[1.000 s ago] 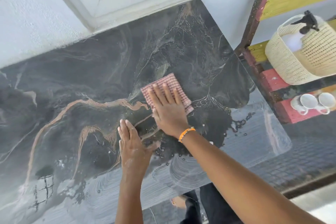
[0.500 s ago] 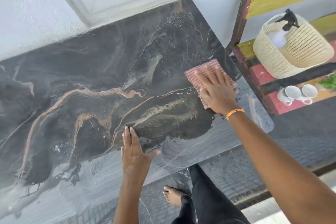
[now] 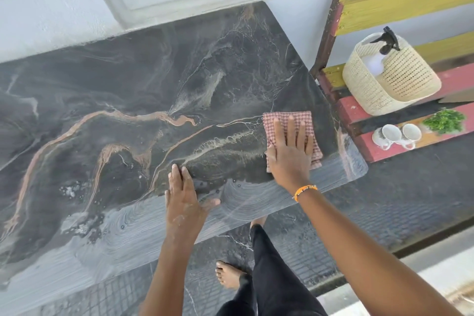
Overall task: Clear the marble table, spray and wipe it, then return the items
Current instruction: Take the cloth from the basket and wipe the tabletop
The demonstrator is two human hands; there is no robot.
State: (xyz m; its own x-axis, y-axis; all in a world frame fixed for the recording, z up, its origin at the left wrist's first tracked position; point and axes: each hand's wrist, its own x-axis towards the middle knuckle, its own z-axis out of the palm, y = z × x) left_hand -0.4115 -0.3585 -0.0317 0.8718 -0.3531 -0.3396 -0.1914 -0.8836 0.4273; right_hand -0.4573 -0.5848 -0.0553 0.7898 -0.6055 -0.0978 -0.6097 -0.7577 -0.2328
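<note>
Marble desk (image 3: 107, 79), a dark slab veined in tan and white, runs along the white wall beneath a window frame, with nothing on it but a folded red-and-white checked cloth (image 3: 289, 120) and two hands. The cloth lies near the desk's right end, a little in from the front edge, directly under the right hand (image 3: 289, 155); that grip is flat, fingers straight and spread, pressing the cloth down without curling round it. The cloth's far part shows beyond the fingertips, and a folded corner sticks out on the right by the little finger.

The left hand (image 3: 183, 197) rests flat on the marble near the front edge, fingers straight and together, holding nothing; it looks like a brace. It sits to the left of the cloth and nearer the person, well apart from it.

The desk's long axis runs left to right, so the unwiped stretch lies leftward from the right hand. A pale, streaked film covers the strip along the front edge, from in front of the right wrist away to the left corner, with beads of liquid near the left hand. My judgement: wiping is under way, and the next stroke would pull the cloth toward that film.

On the painted wooden shelf (image 3: 359, 110) at the right, off the desk, wait a cream woven basket (image 3: 400, 84) with a spray bottle (image 3: 386, 45) inside, two white cups (image 3: 400, 133) and a green leafy sprig (image 3: 445, 120).
</note>
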